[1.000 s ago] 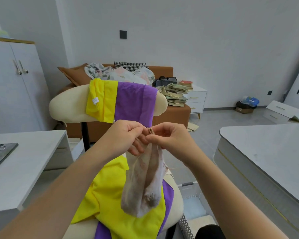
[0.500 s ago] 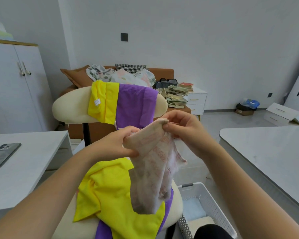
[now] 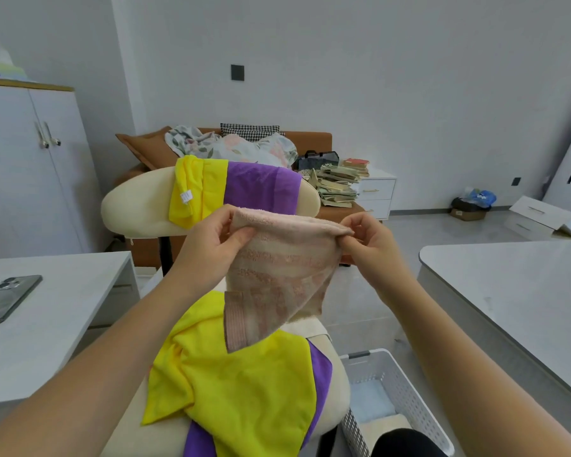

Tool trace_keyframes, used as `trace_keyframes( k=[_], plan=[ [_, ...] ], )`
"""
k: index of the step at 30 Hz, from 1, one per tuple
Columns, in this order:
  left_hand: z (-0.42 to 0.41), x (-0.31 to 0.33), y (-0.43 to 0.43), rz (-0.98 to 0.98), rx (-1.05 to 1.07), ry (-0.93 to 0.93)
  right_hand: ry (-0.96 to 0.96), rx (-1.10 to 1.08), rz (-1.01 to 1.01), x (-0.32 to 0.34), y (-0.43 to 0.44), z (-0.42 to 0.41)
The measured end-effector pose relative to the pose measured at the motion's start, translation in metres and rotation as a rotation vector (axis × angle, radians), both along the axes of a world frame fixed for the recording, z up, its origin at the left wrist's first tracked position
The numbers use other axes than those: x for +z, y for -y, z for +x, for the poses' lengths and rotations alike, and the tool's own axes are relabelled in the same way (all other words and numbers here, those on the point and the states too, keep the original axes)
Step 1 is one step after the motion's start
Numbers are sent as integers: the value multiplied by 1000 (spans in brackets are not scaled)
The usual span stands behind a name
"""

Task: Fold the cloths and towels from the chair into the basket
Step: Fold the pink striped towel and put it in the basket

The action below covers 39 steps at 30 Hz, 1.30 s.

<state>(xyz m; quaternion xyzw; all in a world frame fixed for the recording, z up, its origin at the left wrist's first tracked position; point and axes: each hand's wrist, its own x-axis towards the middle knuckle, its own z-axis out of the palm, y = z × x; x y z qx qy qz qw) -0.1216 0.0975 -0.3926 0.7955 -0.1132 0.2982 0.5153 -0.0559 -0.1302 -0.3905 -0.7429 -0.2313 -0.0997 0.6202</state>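
A small pinkish-beige towel (image 3: 279, 275) hangs in the air above the cream chair (image 3: 136, 206). My left hand (image 3: 211, 245) pinches its top left corner and my right hand (image 3: 366, 239) pinches its top right corner, so the top edge runs stretched between them. A yellow cloth (image 3: 241, 387) lies crumpled on the chair seat over a purple cloth (image 3: 322, 371). Another yellow cloth (image 3: 198, 189) and a purple cloth (image 3: 261, 189) hang over the chair back. The white perforated basket (image 3: 406, 387) stands on the floor right of the chair with pale folded cloth inside.
A white desk (image 3: 63, 311) with a phone (image 3: 7, 298) on it stands at the left. A grey-topped table (image 3: 521, 298) fills the right. Behind the chair are a brown sofa (image 3: 314, 140) with bedding, a white nightstand (image 3: 376, 192) with stacked books, and a white cabinet (image 3: 23, 166).
The towel hung bunched from both hands held close together. My hands have moved apart and spread it open along its top edge.
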Motion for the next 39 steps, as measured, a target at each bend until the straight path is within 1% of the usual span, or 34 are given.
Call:
trace_keyframes(
  k=[2, 4, 5, 7, 9, 10, 12, 15, 18, 20, 21, 24, 25, 26, 28, 30, 33, 36, 37, 39],
  plan=[
    [1, -1, 2, 50, 11, 24, 27, -15, -100, -4, 0, 4],
    [3, 1, 4, 71, 50, 35, 24, 1, -149, -8, -1, 6],
    [4, 0, 5, 64, 77, 43, 16, 5, -133, -10, -3, 7],
    [6, -1, 7, 34, 145, 84, -9, -1, -16, -11, -5, 7],
    [3, -4, 10, 50, 180, 159, 28, -20, 76, -12, -3, 6],
    [3, -5, 11, 75, 172, 172, 44, -23, 72, -11, -3, 8],
    [4, -11, 10, 105, 160, 125, 7, 13, -47, -17, -2, 12],
    [7, -18, 8, 145, 151, 84, -16, 125, -234, -25, -3, 12],
    [10, -20, 13, 115, 126, 52, -14, 245, -310, -29, -6, 9],
    [12, -20, 15, 67, 126, 24, -23, 306, -275, -29, -8, 8],
    [14, -21, 15, 62, 134, 16, -3, 303, -234, -28, -9, 8],
    [17, -25, 14, 122, 164, 5, 82, 266, -99, -25, -10, 10],
    [16, -25, 15, 149, 162, 4, 89, 284, -96, -24, -10, 10],
    [15, -26, 19, 180, 147, 3, 100, 312, -130, -24, -11, 10],
    [13, -26, 28, 238, 87, 4, 146, 361, -264, -26, -16, 10],
    [13, -25, 33, 241, 58, 16, 195, 364, -349, -28, -20, 11],
    [14, -30, 27, 142, 48, -49, 191, 274, -280, -30, -18, 14],
    [7, -46, 17, 60, -84, -210, 133, 207, -175, -32, -12, 18],
    [3, -53, 14, 48, -111, -260, 98, 195, -127, -32, -10, 19],
    [-4, -66, 6, 104, -103, -333, 13, 156, -8, -31, -6, 23]
  ],
)
